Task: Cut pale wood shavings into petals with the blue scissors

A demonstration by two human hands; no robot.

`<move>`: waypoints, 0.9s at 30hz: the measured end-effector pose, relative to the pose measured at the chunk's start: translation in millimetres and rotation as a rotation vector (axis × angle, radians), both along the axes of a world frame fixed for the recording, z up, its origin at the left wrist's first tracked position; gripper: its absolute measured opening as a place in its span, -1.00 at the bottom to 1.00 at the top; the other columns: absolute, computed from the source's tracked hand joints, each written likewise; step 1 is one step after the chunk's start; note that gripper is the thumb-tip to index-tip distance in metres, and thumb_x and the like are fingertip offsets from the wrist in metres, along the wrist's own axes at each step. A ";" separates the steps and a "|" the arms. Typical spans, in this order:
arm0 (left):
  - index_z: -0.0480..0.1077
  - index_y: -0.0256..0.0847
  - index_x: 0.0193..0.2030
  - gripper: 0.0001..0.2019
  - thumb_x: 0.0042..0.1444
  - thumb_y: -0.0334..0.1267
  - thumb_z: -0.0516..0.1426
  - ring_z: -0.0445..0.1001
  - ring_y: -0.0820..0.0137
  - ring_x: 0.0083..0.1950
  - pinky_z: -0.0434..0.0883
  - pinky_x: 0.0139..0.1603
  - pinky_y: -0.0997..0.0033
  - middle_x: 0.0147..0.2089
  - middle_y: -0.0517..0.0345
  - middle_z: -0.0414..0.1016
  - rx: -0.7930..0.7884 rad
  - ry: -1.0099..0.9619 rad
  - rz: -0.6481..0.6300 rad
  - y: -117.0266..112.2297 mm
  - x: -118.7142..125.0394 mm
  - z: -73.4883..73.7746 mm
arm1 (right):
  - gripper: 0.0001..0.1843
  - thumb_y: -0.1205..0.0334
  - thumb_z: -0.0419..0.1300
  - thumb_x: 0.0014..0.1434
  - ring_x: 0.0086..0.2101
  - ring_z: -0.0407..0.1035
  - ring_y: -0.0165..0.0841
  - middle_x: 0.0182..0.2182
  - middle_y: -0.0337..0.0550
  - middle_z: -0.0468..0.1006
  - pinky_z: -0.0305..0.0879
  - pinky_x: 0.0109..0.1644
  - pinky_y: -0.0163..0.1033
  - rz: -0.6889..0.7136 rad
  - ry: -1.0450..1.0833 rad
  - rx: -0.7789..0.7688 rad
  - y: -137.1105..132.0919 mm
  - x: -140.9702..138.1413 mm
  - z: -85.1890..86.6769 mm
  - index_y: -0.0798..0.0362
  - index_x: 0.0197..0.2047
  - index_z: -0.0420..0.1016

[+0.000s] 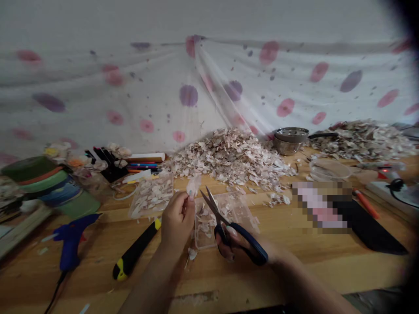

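Observation:
My left hand [177, 220] is closed, pinching a small pale shell piece [193, 186] upright between thumb and fingers. My right hand [233, 244] grips blue-handled scissors [229, 226], whose blades stand apart and point up-left toward the shell piece, just to its right. Both hands hover over a clear plastic tray [222, 218] holding shell fragments. A second clear tray [152, 196] with fragments lies to the left of it.
A large heap of shell fragments [229, 157] lies behind the trays, another heap [360, 139] at the far right. Metal bowls [290, 139], a blue glue gun [70, 240], a black-yellow knife [134, 255], pens [144, 165] and stacked lids [46, 183] sit on the wooden table [327, 261].

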State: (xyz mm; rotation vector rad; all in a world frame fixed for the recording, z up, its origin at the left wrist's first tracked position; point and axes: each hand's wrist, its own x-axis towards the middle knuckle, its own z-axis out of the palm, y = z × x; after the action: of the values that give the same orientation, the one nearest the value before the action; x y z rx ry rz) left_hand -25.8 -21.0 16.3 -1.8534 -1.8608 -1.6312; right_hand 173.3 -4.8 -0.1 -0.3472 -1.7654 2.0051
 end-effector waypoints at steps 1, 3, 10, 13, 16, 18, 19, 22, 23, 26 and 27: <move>0.31 -0.19 -0.39 -0.85 0.21 -0.31 0.03 0.26 0.48 -0.42 0.22 -0.37 0.52 -0.45 0.27 0.27 0.011 0.014 -0.002 -0.4 0.9 -0.1 | -0.42 -0.28 -0.01 0.20 -0.48 0.19 -0.43 -0.53 -0.25 0.28 0.13 -0.34 -0.27 0.009 -0.005 0.014 0.3 -0.5 -0.2 0.15 -0.21 0.34; 0.29 -0.19 -0.39 -0.86 0.21 -0.33 0.03 0.26 0.49 -0.41 0.22 -0.35 0.53 -0.45 0.28 0.24 0.027 0.031 -0.014 -1.1 2.5 -0.3 | -0.42 -0.27 -0.02 0.22 -0.48 0.19 -0.44 -0.54 -0.25 0.28 0.12 -0.34 -0.28 0.019 -0.022 0.037 0.2 -1.0 0.4 0.17 -0.21 0.34; 0.28 -0.19 -0.39 -0.85 0.22 -0.34 0.03 0.25 0.50 -0.41 0.21 -0.36 0.53 -0.45 0.29 0.22 0.024 0.044 -0.070 -2.3 4.1 0.0 | -0.41 -0.30 -0.01 0.19 -0.48 0.20 -0.45 -0.52 -0.26 0.28 0.13 -0.34 -0.27 -0.002 -0.047 0.022 -0.9 -2.2 2.3 0.15 -0.23 0.33; 0.29 -0.19 -0.40 -0.84 0.22 -0.31 0.03 0.26 0.50 -0.42 0.22 -0.36 0.53 -0.45 0.28 0.24 0.005 0.014 -0.090 -2.7 5.6 -1.1 | -0.42 -0.29 0.00 0.19 -0.49 0.18 -0.46 -0.54 -0.28 0.26 0.12 -0.34 -0.27 -0.031 -0.061 0.036 0.7 -3.0 0.4 0.14 -0.24 0.33; 0.31 -0.19 -0.40 -0.81 0.23 -0.23 0.02 0.29 0.48 -0.44 0.24 -0.40 0.52 -0.47 0.27 0.27 -0.076 -0.138 -0.148 -3.4 8.8 -3.9 | -0.43 -0.29 0.01 0.19 -0.48 0.18 -0.45 -0.54 -0.28 0.26 0.12 -0.34 -0.26 -0.063 -0.055 0.061 2.3 -3.8 -2.1 0.14 -0.23 0.32; 0.32 -0.19 -0.39 -0.78 0.24 -0.17 0.01 0.31 0.46 -0.45 0.25 -0.42 0.51 -0.48 0.26 0.28 -0.150 -0.233 -0.201 -4.1 11.7 -5.7 | -0.43 -0.30 0.02 0.17 -0.47 0.18 -0.44 -0.53 -0.27 0.26 0.12 -0.33 -0.26 -0.109 -0.065 0.082 2.7 -4.3 -3.3 0.12 -0.28 0.32; 0.32 -0.19 -0.39 -0.77 0.24 -0.15 0.00 0.31 0.46 -0.45 0.26 -0.42 0.50 -0.49 0.25 0.28 -0.178 -0.257 -0.224 -4.5 13.1 -6.3 | -0.43 -0.31 0.03 0.16 -0.47 0.18 -0.44 -0.53 -0.26 0.27 0.12 -0.33 -0.26 -0.138 -0.077 0.092 2.8 -4.5 -3.7 0.11 -0.32 0.31; 0.32 -0.19 -0.42 -0.74 0.24 -0.13 0.00 0.30 0.45 -0.45 0.25 -0.42 0.49 -0.50 0.25 0.26 -0.206 -0.258 -0.263 -5.6 17.0 -6.8 | -0.41 -0.35 0.05 0.10 -0.46 0.18 -0.44 -0.53 -0.25 0.27 0.11 -0.33 -0.26 -0.221 -0.148 0.121 2.7 -4.9 -3.9 0.09 -0.42 0.27; 0.31 -0.20 -0.43 -0.73 0.23 -0.13 0.01 0.30 0.45 -0.45 0.25 -0.42 0.49 -0.50 0.25 0.26 -0.206 -0.248 -0.270 -5.9 18.0 -6.6 | -0.40 -0.36 0.05 0.10 -0.46 0.17 -0.44 -0.53 -0.25 0.27 0.10 -0.33 -0.26 -0.239 -0.170 0.125 2.7 -5.0 -4.0 0.09 -0.43 0.26; 0.30 -0.20 -0.45 -0.72 0.23 -0.13 0.01 0.29 0.45 -0.45 0.24 -0.41 0.49 -0.51 0.24 0.25 -0.203 -0.229 -0.278 -6.7 19.8 -5.8 | -0.41 -0.35 0.05 0.11 -0.47 0.16 -0.44 -0.53 -0.25 0.26 0.10 -0.34 -0.25 -0.268 -0.201 0.137 3.2 -4.8 -5.0 0.08 -0.43 0.24; 0.30 -0.20 -0.45 -0.73 0.24 -0.13 0.00 0.29 0.45 -0.44 0.25 -0.41 0.48 -0.50 0.24 0.25 -0.205 -0.230 -0.281 -7.0 20.1 -5.6 | -0.42 -0.35 0.04 0.11 -0.47 0.16 -0.44 -0.52 -0.25 0.26 0.10 -0.33 -0.25 -0.273 -0.202 0.142 3.4 -4.8 -5.7 0.08 -0.43 0.24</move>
State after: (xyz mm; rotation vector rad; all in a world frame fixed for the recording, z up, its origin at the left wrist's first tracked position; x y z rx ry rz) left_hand -5.7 -28.0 10.7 -2.1791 -1.9984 -1.8750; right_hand 168.5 -1.4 -5.7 -0.7232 -1.8534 1.6936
